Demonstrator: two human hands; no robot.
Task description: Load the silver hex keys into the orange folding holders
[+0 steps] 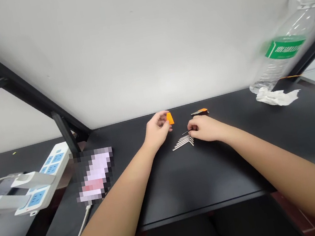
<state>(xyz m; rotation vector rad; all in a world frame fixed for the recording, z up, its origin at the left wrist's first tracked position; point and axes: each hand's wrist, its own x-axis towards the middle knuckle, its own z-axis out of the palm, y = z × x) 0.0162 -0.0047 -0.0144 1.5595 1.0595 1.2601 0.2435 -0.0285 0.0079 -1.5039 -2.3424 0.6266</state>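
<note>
forearms (pixel 121 205): bare, both mine, reaching in from the lower corners over the black table (pixel 199 183).
white cable (pixel 83 225): ran up beside my left forearm to the near end of the phone.
phone (pixel 96 175): lay on the table to my left, pixelated, so i could read nothing on it.
power strip (pixel 56 156): white with blue sockets, slanting beyond the phone's left side, with white plugs (pixel 34 180) pushed into it.
hex keys (pixel 183 142): lay on the table in front of me in a slanted row, long arms pointing left, bent ends at the right, the longest nearest me.
right hand (pixel 203 127): closed, thumb and fingers pinching a thin dark rod (pixel 186 132) just behind the row; i couldn't tell whether the rod touched the table.
left hand (pixel 157 128): closed too, gripping an orange block (pixel 170 118) upright in my fingertips, just left of my right hand.
folded tool (pixel 200 111): orange and dark, lay just beyond my right hand.
crumpled tissue (pixel 277 97): white, far right, near the bottle's base.
bottle (pixel 285 48): clear, green-labelled, stood at the back right.
wall (pixel 147 46): pale, rose behind everything.
</note>
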